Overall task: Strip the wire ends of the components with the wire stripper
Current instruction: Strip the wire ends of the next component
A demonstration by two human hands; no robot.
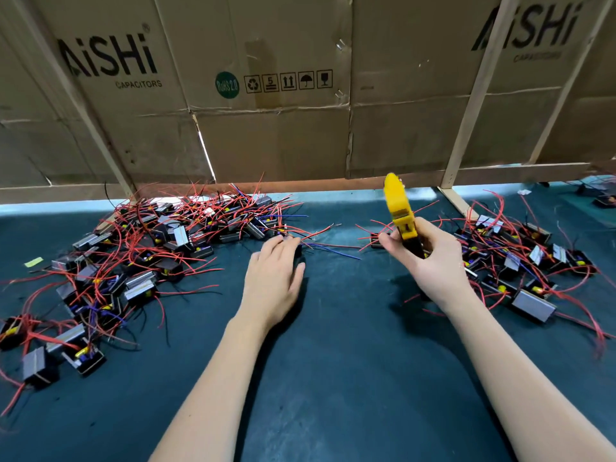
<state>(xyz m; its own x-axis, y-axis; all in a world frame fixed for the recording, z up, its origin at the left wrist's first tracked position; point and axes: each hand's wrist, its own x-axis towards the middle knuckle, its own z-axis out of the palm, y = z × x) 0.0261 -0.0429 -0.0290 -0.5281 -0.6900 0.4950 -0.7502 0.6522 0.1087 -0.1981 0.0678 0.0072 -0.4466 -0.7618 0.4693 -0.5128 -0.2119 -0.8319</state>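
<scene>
We are fetching the next piece: our left hand (273,278) rests flat-fingered on a small black red-wired component (297,249) (mostly hidden), our right hand (430,258) grips the yellow plastic wire stripper (400,211), which next needs a wire end fed in.

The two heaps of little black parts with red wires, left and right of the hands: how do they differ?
The left heap is larger and reaches farther toward the person; the right heap is smaller and flatter. The left hand touches a part at the left heap's edge; the right hand grips a yellow wire stripper by the right heap. Both lie on the dark mat.
</scene>
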